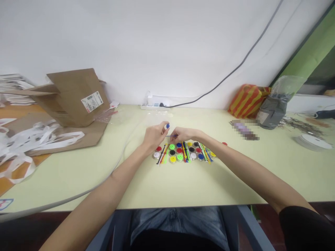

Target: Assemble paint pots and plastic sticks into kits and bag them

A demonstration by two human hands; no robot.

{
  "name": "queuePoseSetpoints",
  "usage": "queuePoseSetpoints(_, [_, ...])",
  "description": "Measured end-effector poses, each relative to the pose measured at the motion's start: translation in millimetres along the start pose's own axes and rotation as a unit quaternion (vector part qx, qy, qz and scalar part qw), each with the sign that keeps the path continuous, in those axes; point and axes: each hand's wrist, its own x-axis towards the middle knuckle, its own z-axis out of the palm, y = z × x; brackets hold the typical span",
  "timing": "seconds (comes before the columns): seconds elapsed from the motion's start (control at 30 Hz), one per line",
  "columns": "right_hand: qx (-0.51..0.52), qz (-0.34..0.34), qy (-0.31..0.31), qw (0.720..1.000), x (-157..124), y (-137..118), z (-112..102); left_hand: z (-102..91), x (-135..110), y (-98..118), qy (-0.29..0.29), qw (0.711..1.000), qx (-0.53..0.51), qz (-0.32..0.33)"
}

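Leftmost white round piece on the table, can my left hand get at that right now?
Probably yes: the white round piece lies uncovered near your left hand, though that hand would likely need to free its fingers of the blue-topped piece.

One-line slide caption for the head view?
Left hand holds a round blue-topped piece; right hand pinches a thin blue stick near colourful plastic discs.
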Motion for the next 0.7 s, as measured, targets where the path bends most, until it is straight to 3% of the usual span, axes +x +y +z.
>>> queuePoseSetpoints(0.2, [-0.008,-0.008,0.025,1.0,-6.7,-4.3,-5.2,0.1,-0.2,-1.7,-0.004,1.0,0.004,0.001])
queuePoseSetpoints(0.33, [0.096,-0.015,0.089,0.991,-32.3,-3.0,-9.5,0.6,-0.4,0.5,0.013,0.997,-0.073,-0.007])
queuePoseSetpoints(0.5, [0.32,-0.042,0.101,0.941,-68.6,1.6,0.0,0.2,-3.2,15.3,0.004,0.981,-0.192,-0.009])
queuePoseSetpoints(0.7, [0.385,-0.071,0.204,0.897,-70.8,4.1,27.0,-1.4,-7.5,30.0,0.015,0.977,-0.214,0.024])
